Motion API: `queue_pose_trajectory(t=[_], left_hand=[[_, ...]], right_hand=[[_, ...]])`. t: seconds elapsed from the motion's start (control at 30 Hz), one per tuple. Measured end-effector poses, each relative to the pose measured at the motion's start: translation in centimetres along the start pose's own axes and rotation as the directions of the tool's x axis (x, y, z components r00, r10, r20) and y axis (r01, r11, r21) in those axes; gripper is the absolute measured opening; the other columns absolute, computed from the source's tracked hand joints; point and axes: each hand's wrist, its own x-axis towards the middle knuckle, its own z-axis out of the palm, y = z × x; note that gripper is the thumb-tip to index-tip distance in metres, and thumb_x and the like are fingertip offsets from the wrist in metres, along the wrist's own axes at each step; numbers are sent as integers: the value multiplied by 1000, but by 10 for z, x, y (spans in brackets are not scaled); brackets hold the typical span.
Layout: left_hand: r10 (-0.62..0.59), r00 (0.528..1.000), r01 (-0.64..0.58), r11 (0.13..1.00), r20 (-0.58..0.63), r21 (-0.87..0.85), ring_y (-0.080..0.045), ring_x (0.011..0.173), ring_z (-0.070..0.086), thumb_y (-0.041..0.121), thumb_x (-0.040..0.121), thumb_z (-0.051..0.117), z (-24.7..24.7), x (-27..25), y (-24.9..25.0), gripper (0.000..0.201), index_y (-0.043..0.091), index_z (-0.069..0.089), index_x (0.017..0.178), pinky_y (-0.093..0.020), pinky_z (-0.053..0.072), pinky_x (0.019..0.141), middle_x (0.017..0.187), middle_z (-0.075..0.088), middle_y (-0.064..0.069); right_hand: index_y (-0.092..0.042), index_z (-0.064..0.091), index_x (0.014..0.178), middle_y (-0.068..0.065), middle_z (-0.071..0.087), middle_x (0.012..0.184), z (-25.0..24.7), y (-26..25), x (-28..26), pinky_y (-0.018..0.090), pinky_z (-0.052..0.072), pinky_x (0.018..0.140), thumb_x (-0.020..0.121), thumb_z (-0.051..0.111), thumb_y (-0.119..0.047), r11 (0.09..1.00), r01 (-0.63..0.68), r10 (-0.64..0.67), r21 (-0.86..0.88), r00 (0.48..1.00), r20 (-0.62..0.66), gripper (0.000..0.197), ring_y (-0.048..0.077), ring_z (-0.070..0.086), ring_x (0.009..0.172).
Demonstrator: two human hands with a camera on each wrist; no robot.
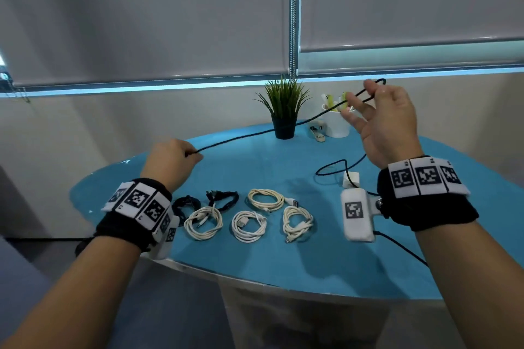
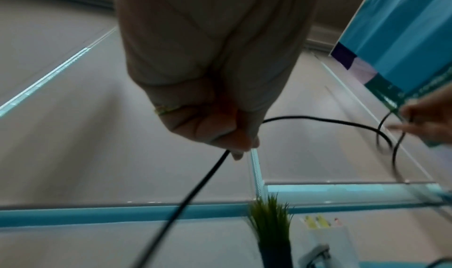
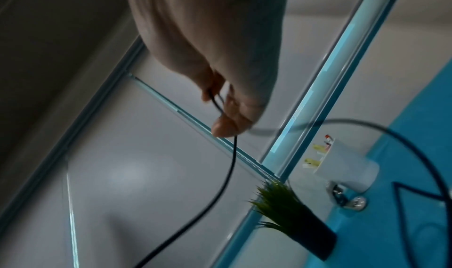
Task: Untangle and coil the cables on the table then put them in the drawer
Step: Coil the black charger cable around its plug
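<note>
Six coiled cables, four white (image 1: 203,222) and two black (image 1: 224,198), lie in rows near the blue table's (image 1: 283,258) front edge, likely staged for the drawer. Beyond them, the left hand (image 1: 171,160) fists the thin black cable (image 1: 249,134); the raised right hand (image 1: 381,119) pinches its loop, other fingers spread, tensioning it for coiling.

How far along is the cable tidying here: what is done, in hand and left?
Done: six coiled cables lie in two rows on the blue table. In hand: the left hand grips the long black cable while the right hand pinches a loop of it. Left: finish coiling it, then move everything to the drawer, which is not in view.
</note>
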Motion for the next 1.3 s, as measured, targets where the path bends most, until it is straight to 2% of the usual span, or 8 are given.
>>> queue_pose_trajectory(t=[0.17,0.37,0.53,0.73,0.87,1.03,1.17,1.3], left_hand=[[27,998,-37,978,-50,-205,-9,52,60,28,91,57,-10,-4,21,25,9,66,76,-20,43,52,65,65,-4],[24,995,47,747,98,-663,-4,47,57,23,91,58,-1,-14,51,21,9,63,76,-15,42,45,64,64,-2],[56,987,87,610,152,-788,-3,45,56,24,91,57,2,-20,69,22,9,60,75,-12,40,41,59,64,2],[96,987,64,498,128,-865,-5,47,58,23,93,55,7,-28,81,22,11,57,75,-13,41,43,57,65,3],[55,996,42,412,70,-910,-5,50,58,22,94,52,2,-27,82,21,10,56,77,-14,43,46,60,64,2],[-94,994,-1,512,-57,-859,-4,46,52,24,91,58,6,-20,67,26,15,51,68,-17,39,45,64,60,-2],[-213,972,42,568,-98,-822,-11,52,54,24,85,65,19,-24,61,23,14,45,91,-25,43,51,74,62,-6],[-165,984,62,650,-62,-757,-14,58,56,19,86,63,30,-35,61,24,17,47,104,-26,47,55,72,62,-4]], right_hand=[[-14,60,85,2,60,87,-10,26,-8,25,48,53,96,48,-18,847,-81,120,-525,992,40,17,14,57,59],[-13,47,92,7,52,93,-12,47,-22,36,57,76,92,53,-7,860,-155,210,-485,976,60,9,21,64,80],[-15,57,81,1,57,80,-5,48,-48,41,54,81,94,52,-21,834,-107,289,-541,920,264,16,18,62,82],[-23,60,106,0,66,100,-11,60,-67,33,52,87,87,65,-25,661,38,428,-750,801,418,20,14,64,95],[-19,62,90,2,67,70,-14,59,-71,43,51,91,92,55,-12,657,32,443,-753,793,419,11,18,65,75],[-16,62,78,-1,58,54,-19,46,-66,46,49,85,94,51,-30,605,61,404,-794,836,371,24,19,58,63],[-12,47,69,-2,37,44,-13,33,-66,39,50,68,96,46,-35,813,-96,342,-574,876,340,35,13,41,41],[-10,57,85,-3,34,50,-9,20,-66,24,35,48,100,38,-25,924,-214,327,-317,872,364,29,12,28,45]])
